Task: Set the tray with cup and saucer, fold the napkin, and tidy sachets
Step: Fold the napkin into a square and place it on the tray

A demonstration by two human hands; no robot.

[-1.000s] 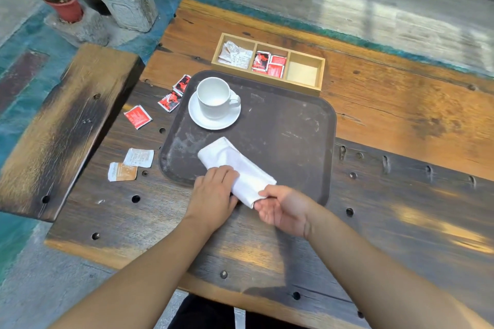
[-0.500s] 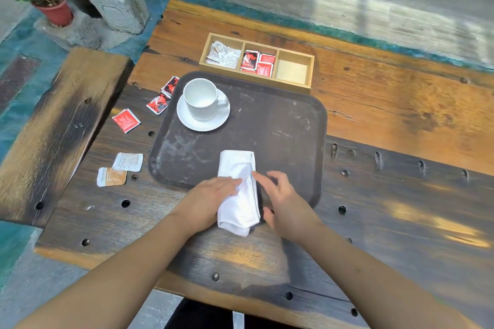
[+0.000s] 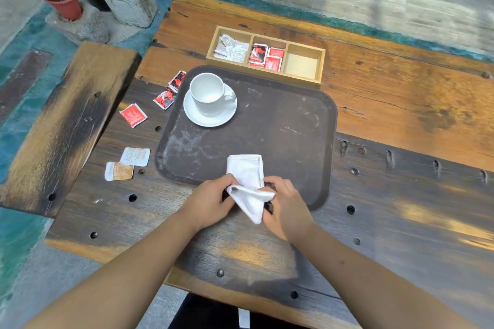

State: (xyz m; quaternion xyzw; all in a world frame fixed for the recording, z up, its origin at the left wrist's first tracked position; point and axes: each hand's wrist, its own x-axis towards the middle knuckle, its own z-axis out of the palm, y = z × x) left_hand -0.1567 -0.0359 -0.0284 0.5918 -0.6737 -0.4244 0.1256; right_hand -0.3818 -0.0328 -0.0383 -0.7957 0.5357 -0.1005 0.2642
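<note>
cup (image 3: 208, 93) on saucer (image 3: 210, 115): already set at tray (image 3: 294, 125) far-left corner | napkin (image 3: 248, 184): mid-fold at tray near edge, pinched by left hand (image 3: 211, 201) and right hand (image 3: 286, 205) | sachets (image 3: 133, 115): five left loose beside tray left edge, box (image 3: 267, 55) part-filled

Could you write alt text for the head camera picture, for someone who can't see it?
Two bare hands, left hand and right hand, fold a white napkin at the near edge of a dark tray holding a cup on a saucer. Sachets lie loose on the wooden table.
</note>
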